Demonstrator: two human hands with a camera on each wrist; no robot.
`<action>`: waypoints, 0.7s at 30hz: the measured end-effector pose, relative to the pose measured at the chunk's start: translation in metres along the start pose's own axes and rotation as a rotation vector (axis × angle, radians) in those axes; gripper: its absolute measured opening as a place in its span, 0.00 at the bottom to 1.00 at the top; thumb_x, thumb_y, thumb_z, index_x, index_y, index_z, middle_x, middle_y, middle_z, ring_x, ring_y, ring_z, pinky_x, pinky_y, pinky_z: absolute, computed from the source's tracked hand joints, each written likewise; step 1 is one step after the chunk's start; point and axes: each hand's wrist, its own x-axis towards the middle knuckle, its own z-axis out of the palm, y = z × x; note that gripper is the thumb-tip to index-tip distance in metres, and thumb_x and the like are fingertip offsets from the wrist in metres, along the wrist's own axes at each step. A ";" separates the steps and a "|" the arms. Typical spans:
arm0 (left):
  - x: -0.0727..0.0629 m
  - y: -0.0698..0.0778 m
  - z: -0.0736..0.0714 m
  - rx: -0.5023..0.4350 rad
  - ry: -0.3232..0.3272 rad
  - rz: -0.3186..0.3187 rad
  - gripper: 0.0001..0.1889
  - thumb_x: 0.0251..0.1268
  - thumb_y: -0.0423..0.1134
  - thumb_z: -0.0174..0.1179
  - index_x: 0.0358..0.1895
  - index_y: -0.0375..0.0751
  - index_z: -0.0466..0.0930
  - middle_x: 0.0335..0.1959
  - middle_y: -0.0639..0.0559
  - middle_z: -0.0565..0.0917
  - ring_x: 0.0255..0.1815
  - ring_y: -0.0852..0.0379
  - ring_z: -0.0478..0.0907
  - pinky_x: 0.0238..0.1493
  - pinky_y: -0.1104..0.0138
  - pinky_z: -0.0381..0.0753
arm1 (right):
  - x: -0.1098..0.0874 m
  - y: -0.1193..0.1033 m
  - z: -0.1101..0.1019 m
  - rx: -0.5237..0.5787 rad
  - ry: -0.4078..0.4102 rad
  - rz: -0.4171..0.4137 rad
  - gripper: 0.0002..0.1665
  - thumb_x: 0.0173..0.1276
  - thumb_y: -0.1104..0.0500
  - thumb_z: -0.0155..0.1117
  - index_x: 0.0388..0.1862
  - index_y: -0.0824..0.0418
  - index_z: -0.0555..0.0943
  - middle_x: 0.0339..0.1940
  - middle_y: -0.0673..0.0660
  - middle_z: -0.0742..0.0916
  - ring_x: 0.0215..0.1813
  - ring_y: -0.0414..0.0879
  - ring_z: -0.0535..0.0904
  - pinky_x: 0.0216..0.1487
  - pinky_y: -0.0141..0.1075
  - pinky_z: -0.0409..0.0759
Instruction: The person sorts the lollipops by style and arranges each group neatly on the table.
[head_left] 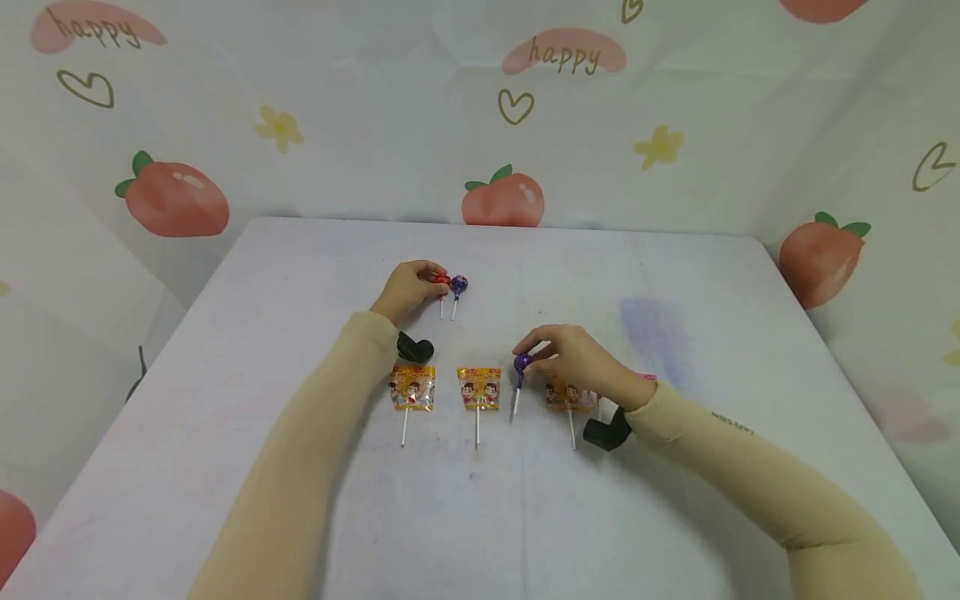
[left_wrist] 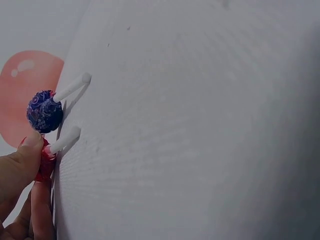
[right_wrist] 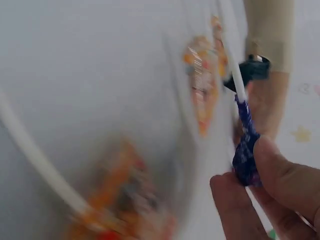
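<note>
Within the pinch of the right hand (head_left: 576,357) hangs a purple lollipop (head_left: 522,363)

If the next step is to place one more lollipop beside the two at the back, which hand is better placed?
The right hand, I think: it holds a purple lollipop, while the left hand pinches the red lollipop at the back.

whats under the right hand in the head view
An orange-packaged lollipop: its stick and lower wrapper show below the right hand. The hand covers part of the wrapper's top; anything else beneath is hidden.
</note>
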 end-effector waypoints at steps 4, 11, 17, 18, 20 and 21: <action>0.002 -0.001 0.000 0.002 0.004 -0.011 0.18 0.63 0.40 0.65 0.55 0.41 0.79 0.52 0.44 0.79 0.49 0.51 0.73 0.55 0.60 0.70 | 0.008 -0.004 -0.013 0.051 0.010 -0.014 0.17 0.61 0.62 0.70 0.50 0.58 0.84 0.51 0.56 0.85 0.53 0.52 0.84 0.49 0.40 0.81; 0.004 -0.004 0.002 -0.010 0.000 -0.006 0.18 0.63 0.40 0.65 0.55 0.41 0.79 0.51 0.43 0.79 0.50 0.50 0.74 0.56 0.59 0.71 | 0.026 -0.013 -0.030 0.165 0.058 -0.038 0.16 0.62 0.63 0.69 0.50 0.59 0.84 0.53 0.57 0.85 0.53 0.49 0.84 0.51 0.42 0.80; 0.003 -0.004 0.001 -0.003 0.002 -0.006 0.18 0.63 0.40 0.65 0.55 0.42 0.79 0.51 0.44 0.79 0.48 0.50 0.73 0.54 0.61 0.71 | 0.044 -0.017 -0.039 0.184 0.110 -0.085 0.15 0.63 0.62 0.69 0.49 0.59 0.83 0.54 0.57 0.85 0.52 0.49 0.84 0.52 0.43 0.80; 0.003 -0.004 0.001 -0.004 0.002 -0.003 0.18 0.63 0.40 0.65 0.55 0.42 0.79 0.51 0.44 0.79 0.48 0.50 0.73 0.54 0.60 0.71 | 0.047 -0.016 -0.040 0.178 0.121 -0.092 0.15 0.62 0.62 0.69 0.49 0.59 0.84 0.53 0.57 0.85 0.51 0.49 0.84 0.53 0.43 0.80; 0.003 -0.005 0.001 -0.006 0.002 -0.002 0.18 0.63 0.40 0.65 0.55 0.42 0.79 0.51 0.44 0.79 0.49 0.50 0.73 0.56 0.60 0.71 | 0.054 -0.016 -0.041 0.167 0.136 -0.106 0.15 0.62 0.62 0.69 0.49 0.60 0.84 0.53 0.58 0.85 0.51 0.49 0.84 0.53 0.43 0.80; 0.003 -0.005 0.001 -0.006 0.001 0.000 0.17 0.63 0.41 0.65 0.55 0.42 0.79 0.51 0.44 0.80 0.50 0.50 0.73 0.57 0.59 0.71 | 0.058 -0.015 -0.042 0.160 0.141 -0.113 0.15 0.62 0.62 0.69 0.49 0.61 0.83 0.52 0.58 0.85 0.51 0.50 0.84 0.54 0.44 0.79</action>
